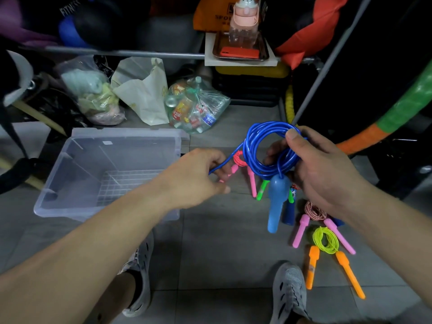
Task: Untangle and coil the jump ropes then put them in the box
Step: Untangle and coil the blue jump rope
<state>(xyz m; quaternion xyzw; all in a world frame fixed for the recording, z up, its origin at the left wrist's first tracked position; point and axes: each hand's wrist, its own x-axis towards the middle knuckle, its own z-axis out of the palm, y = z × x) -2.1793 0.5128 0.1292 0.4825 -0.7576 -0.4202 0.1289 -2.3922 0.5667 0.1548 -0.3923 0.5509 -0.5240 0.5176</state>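
My right hand (327,174) grips a coil of blue jump rope (254,150) held above the floor; its light blue handle (277,202) hangs below the coil. My left hand (198,176) pinches the loose blue strand that runs left from the coil. The clear plastic box (58,202) stands to the left with nothing in it. On the floor lie coiled ropes: a red one with pink handles (239,159), a red-white one with pink handles (314,212), a yellow-green one with orange handles (325,239), and green handles (261,190) behind the blue handle.
Bags of bottles (196,106) and soft items (93,94) sit behind the box under a metal rack bar (140,53). A tray with a red phone and a pink bottle (243,22) rests on the rack. My feet in grey shoes (289,293) stand on the tiled floor.
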